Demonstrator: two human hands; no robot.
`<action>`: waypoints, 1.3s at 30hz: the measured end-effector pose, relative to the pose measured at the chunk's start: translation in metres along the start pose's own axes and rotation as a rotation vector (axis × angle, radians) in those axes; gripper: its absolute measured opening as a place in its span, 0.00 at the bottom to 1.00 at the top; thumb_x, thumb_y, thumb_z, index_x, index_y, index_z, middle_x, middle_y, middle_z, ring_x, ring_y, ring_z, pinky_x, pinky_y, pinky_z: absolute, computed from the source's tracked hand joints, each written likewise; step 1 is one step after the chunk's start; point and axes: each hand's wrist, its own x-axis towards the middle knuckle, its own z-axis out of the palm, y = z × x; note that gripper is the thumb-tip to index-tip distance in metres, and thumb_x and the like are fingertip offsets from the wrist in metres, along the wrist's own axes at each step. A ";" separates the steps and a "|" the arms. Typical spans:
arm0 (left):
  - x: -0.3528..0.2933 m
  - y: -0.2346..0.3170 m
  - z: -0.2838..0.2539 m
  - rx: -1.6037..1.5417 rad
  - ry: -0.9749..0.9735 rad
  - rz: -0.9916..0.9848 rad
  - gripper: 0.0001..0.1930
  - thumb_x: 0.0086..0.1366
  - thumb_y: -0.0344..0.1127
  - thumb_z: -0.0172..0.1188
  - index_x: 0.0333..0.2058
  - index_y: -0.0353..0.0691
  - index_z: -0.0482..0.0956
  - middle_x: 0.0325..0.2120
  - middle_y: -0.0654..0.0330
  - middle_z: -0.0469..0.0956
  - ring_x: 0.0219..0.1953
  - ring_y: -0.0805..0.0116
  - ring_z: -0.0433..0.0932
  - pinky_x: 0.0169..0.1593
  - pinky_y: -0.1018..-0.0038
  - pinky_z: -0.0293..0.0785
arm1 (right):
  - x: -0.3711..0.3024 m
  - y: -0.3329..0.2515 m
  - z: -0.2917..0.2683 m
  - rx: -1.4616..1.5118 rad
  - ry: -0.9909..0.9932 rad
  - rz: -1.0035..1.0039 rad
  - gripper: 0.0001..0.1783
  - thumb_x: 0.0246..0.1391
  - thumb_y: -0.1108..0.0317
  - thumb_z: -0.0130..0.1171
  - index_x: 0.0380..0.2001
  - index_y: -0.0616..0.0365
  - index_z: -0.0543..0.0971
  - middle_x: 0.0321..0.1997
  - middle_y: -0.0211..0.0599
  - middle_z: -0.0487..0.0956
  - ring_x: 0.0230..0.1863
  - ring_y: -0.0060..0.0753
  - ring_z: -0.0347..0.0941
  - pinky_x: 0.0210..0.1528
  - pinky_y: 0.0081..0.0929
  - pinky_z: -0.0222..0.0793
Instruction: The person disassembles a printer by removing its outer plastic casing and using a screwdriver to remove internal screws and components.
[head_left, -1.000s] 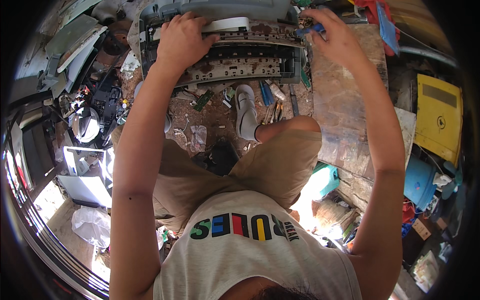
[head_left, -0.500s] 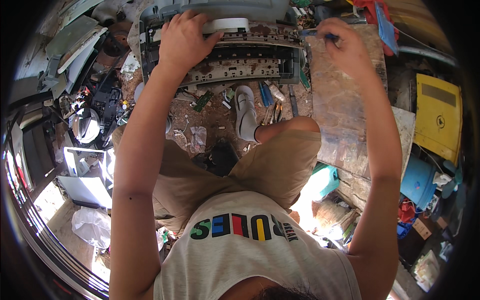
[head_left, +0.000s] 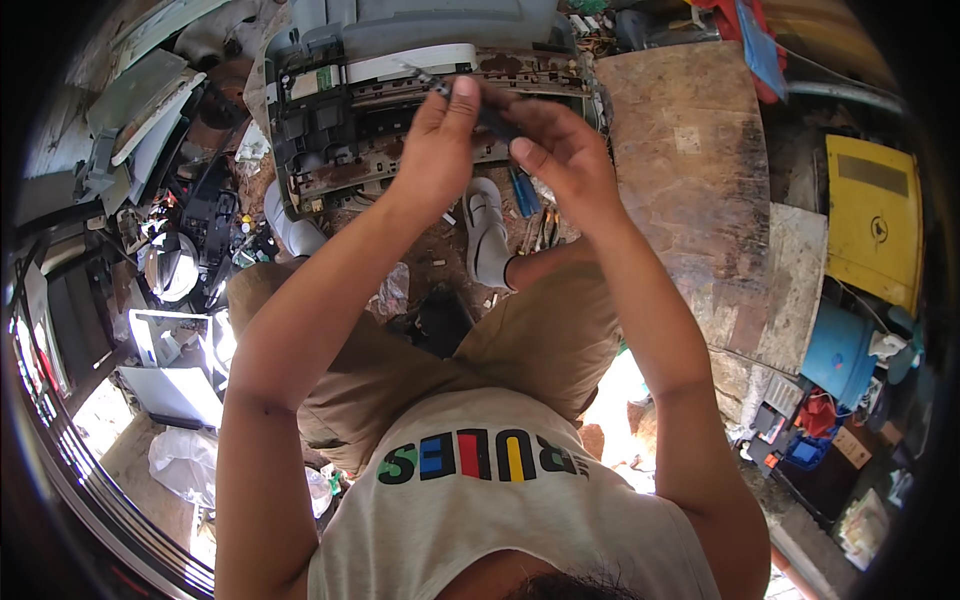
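In front of me lies an opened grey printer (head_left: 420,30), its inner metal rails rust-stained and a white flat ribbon cable (head_left: 415,62) stretched across it. Over the printer my two hands meet. My left hand (head_left: 440,145) is closed around a dark elongated piece (head_left: 492,120) with a light metallic end poking out past the thumb. My right hand (head_left: 570,165), slightly blurred, has curved fingers and thumb at the other end of that piece. The fingers and motion blur hide exactly what kind of thing it is.
Several hand tools, including blue-handled ones (head_left: 522,192), lie on the dirt floor by my shoe (head_left: 487,235). A worn wooden board (head_left: 690,150) is at the right, with a yellow panel (head_left: 875,220) and a blue container (head_left: 838,355) beyond. Scrap parts crowd the left.
My left hand has left the printer's left side and moved right and down. My right hand has come left from above the board. Both now meet at the dark piece.
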 end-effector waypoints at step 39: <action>0.010 0.032 -0.029 -0.021 -0.100 0.228 0.25 0.78 0.56 0.37 0.50 0.40 0.72 0.44 0.57 0.75 0.53 0.65 0.71 0.61 0.65 0.64 | -0.007 -0.029 0.048 -0.173 -0.193 0.047 0.26 0.62 0.63 0.63 0.62 0.56 0.72 0.39 0.31 0.80 0.41 0.21 0.75 0.43 0.22 0.74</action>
